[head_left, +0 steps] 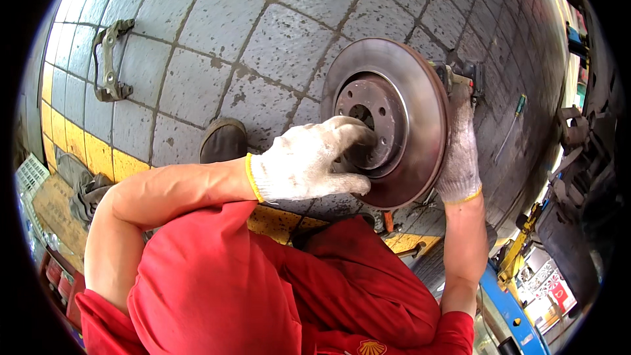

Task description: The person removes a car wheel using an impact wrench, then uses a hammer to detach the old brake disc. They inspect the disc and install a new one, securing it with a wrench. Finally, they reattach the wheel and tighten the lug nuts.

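Observation:
A worn brake disc (420, 118), brown with rust on its hub and edge, stands tilted in front of me. My left hand (312, 158), in a white knitted glove, has its fingers curled over the hub by the centre hole, the thumb lower down near the disc's face. Along the disc's right edge lies my gloved right hand (459, 154), holding it from behind; the disc hides part of its fingers. Just beyond those fingertips is a dark tool with a black block-shaped end (474, 77), partly covered.
A brake caliper bracket (108, 62) lies on the grey tiles at the far left. A screwdriver (519, 106) with a green handle rests at right. My shoe (223, 140) is left of the disc. A blue metal beam (516, 309) and dark vehicle parts (578, 158) border the right side.

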A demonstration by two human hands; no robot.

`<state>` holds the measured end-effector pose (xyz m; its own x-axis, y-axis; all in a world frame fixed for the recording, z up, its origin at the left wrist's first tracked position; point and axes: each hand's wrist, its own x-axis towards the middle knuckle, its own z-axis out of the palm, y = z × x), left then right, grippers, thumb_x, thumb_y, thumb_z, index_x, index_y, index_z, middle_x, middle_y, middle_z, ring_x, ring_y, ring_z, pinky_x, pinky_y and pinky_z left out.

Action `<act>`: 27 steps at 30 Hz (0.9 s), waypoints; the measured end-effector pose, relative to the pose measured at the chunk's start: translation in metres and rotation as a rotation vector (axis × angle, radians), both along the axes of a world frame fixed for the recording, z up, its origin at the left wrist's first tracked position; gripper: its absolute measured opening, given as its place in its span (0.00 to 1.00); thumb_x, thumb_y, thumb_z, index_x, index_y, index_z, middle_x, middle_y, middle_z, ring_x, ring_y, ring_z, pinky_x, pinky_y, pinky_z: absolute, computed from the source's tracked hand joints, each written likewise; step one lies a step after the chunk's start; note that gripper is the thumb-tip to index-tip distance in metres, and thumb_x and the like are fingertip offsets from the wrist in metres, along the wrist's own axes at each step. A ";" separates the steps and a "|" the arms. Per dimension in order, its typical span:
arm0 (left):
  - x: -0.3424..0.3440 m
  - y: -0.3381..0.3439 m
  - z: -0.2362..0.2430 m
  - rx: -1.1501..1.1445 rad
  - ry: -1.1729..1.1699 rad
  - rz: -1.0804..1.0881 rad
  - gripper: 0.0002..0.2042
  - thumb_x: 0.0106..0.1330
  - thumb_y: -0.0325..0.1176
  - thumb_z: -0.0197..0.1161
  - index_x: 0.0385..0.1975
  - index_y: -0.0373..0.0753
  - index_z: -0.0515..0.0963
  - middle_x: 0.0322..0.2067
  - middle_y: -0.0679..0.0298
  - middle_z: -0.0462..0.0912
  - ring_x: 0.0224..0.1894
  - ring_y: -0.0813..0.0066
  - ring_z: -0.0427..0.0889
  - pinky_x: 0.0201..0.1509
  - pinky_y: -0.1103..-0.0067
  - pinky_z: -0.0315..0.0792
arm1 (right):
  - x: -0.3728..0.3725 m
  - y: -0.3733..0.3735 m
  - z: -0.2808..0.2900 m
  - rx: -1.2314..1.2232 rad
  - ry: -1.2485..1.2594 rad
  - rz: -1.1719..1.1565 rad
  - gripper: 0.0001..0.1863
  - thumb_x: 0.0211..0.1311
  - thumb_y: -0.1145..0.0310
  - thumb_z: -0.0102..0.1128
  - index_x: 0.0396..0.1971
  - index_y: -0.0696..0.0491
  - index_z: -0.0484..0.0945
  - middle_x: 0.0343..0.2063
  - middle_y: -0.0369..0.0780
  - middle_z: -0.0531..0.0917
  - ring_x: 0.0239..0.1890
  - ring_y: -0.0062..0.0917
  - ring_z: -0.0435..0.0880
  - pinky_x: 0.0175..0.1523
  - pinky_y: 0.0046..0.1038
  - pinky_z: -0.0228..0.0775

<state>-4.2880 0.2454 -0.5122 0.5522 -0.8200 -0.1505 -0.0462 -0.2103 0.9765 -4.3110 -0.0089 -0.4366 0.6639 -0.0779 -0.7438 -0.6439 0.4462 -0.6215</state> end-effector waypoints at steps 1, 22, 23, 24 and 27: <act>0.001 -0.002 0.002 0.058 0.038 0.015 0.38 0.59 0.52 0.78 0.67 0.38 0.74 0.65 0.48 0.78 0.62 0.47 0.83 0.65 0.61 0.78 | 0.004 0.005 0.002 0.019 -0.028 0.007 0.45 0.79 0.31 0.43 0.77 0.55 0.65 0.73 0.44 0.74 0.71 0.34 0.76 0.76 0.39 0.67; -0.002 0.008 -0.020 -0.098 0.573 0.151 0.34 0.70 0.38 0.77 0.69 0.29 0.69 0.56 0.57 0.85 0.58 0.75 0.83 0.63 0.73 0.78 | 0.002 0.010 -0.020 -0.107 -0.276 0.402 0.29 0.89 0.53 0.39 0.72 0.62 0.71 0.70 0.45 0.77 0.73 0.26 0.72 0.80 0.30 0.58; -0.003 0.007 -0.023 -0.162 0.626 0.196 0.34 0.70 0.38 0.76 0.70 0.29 0.69 0.57 0.58 0.85 0.58 0.75 0.82 0.63 0.73 0.78 | 0.006 0.014 -0.012 -0.078 -0.229 0.369 0.31 0.89 0.51 0.39 0.70 0.62 0.73 0.68 0.44 0.79 0.71 0.26 0.75 0.79 0.30 0.61; -0.003 0.007 -0.024 -0.227 0.680 0.240 0.34 0.71 0.38 0.76 0.70 0.29 0.68 0.58 0.58 0.84 0.58 0.75 0.82 0.63 0.73 0.78 | 0.011 0.019 -0.003 -0.048 -0.184 0.333 0.33 0.88 0.48 0.39 0.68 0.62 0.76 0.66 0.44 0.81 0.69 0.26 0.77 0.77 0.30 0.63; 0.006 0.004 -0.025 -0.263 0.763 0.261 0.31 0.74 0.37 0.73 0.71 0.31 0.68 0.60 0.61 0.82 0.59 0.75 0.80 0.64 0.74 0.77 | 0.011 0.014 0.000 0.000 -0.146 0.324 0.32 0.88 0.48 0.41 0.68 0.63 0.76 0.65 0.44 0.81 0.68 0.26 0.78 0.76 0.29 0.66</act>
<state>-4.2818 0.2496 -0.5375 0.5533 -0.7407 -0.3811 0.6638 0.1157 0.7389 -4.2996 0.0052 -0.4366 0.7536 0.1540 -0.6391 -0.6562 0.2330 -0.7177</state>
